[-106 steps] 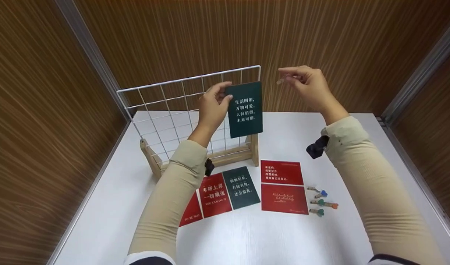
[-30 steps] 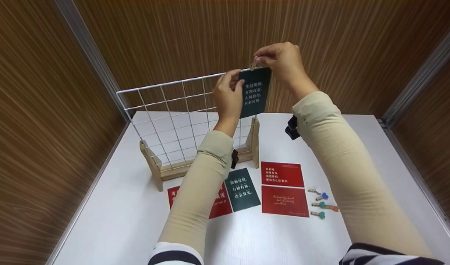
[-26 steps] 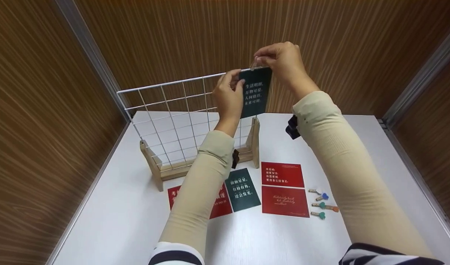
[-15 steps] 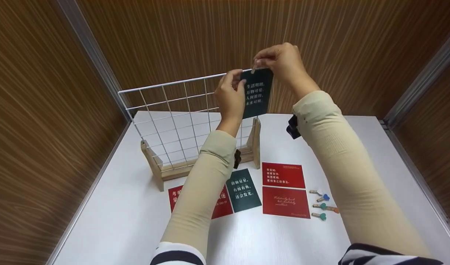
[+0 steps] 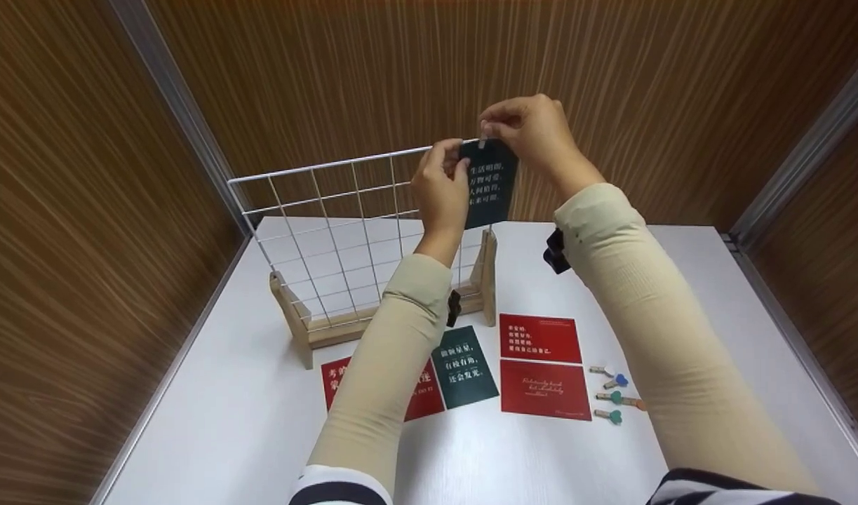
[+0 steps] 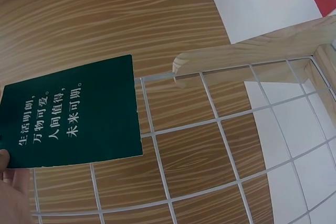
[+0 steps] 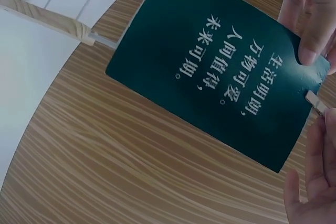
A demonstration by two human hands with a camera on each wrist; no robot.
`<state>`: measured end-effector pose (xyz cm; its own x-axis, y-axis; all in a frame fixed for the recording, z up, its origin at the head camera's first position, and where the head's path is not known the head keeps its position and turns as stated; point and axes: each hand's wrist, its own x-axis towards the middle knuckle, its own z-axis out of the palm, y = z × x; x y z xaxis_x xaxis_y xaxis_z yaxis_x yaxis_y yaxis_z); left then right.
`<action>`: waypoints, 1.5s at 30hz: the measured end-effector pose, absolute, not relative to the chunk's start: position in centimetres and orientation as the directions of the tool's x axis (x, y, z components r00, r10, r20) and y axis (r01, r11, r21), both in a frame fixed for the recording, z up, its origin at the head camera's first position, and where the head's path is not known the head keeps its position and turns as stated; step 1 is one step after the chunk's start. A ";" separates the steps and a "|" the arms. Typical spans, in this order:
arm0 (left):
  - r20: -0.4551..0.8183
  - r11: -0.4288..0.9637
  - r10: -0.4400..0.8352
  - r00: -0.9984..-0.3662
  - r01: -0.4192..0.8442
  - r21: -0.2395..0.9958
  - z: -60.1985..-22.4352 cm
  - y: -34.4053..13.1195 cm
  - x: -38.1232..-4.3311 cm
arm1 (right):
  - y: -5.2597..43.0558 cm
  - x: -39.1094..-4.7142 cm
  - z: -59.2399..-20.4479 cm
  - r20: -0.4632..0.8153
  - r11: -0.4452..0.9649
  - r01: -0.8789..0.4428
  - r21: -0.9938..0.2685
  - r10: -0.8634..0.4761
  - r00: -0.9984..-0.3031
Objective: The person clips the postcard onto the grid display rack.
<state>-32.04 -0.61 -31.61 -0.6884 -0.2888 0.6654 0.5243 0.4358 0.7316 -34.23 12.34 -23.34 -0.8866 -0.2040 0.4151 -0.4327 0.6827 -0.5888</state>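
A dark green card [image 5: 490, 186] with white writing stands against the top right corner of a white wire grid [image 5: 362, 189]. My left hand [image 5: 443, 186] pinches its upper left edge, thumb in front; the fingers behind are partly hidden. With thumb and fingertips, my right hand [image 5: 534, 133] pinches a small wooden clothespin [image 7: 315, 102] at the card's top edge. The clothespin's tip lies over the front of the card in the right wrist view. Only part of the left hand [image 6: 13, 195] shows in the left wrist view, at the card's edge.
Wooden feet [image 5: 488, 277] hold the grid on the white table [image 5: 541, 463]. Red cards [image 5: 544, 389] and another green card [image 5: 465, 366] lie in front, partly under the left forearm. Several heart-topped clothespins [image 5: 614, 398] lie by the right forearm.
Over the earlier frames, the green card and both hands came together at the grid's top right corner, the clothespin reaching the card's top edge. Lately the hands have barely moved; the view shifted slightly.
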 end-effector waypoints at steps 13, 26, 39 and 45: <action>0.673 0.431 -0.279 -0.685 0.537 0.725 -32.0 -0.7 -32.0 | 12.2 -34.5 -24.6 0.413 0.621 -0.452 -0.641 -0.218 -0.884; 0.720 0.459 -0.274 -0.638 0.571 0.680 -32.4 -0.8 -32.1 | 12.8 -34.8 -25.3 0.445 0.559 -0.519 -0.647 -0.276 -0.852; 0.803 0.437 -0.247 -0.543 0.677 0.592 -33.9 -1.3 -32.1 | 14.3 -34.9 -27.2 0.520 0.468 -0.593 -0.655 -0.289 -0.804; 0.828 0.405 -0.217 -0.518 0.724 0.559 -34.7 -1.6 -31.7 | 15.0 -34.8 -28.8 0.608 0.437 -0.660 -0.611 -0.276 -0.745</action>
